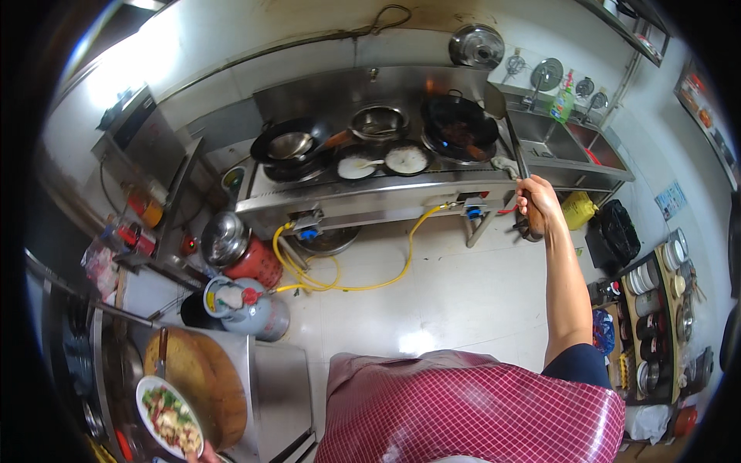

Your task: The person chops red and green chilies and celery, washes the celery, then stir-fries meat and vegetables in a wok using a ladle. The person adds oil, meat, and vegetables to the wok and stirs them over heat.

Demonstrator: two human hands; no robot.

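My right hand (539,199) is closed around the wooden handle of a long metal wok spatula (514,133). The spatula's flat blade points away from me, beside a black wok (437,110) on the right stove burner. Dark reddish food (457,133) lies in that wok. At the lower left, my left hand (204,454), mostly cut off by the frame edge, grips the rim of a white oval dish (142,396). Chopped greens and pale and reddish pieces fill the dish. Beneath and beside it is a round wooden chopping board (231,393) with a wooden-handled knife (162,347).
A steel stove (347,194) carries another wok (272,136) and small pans holding white contents (407,160). A yellow gas hose (370,287) crosses the floor to a gas cylinder (272,315). At right are a sink (535,136), black bin (616,231) and dish shelf (666,347).
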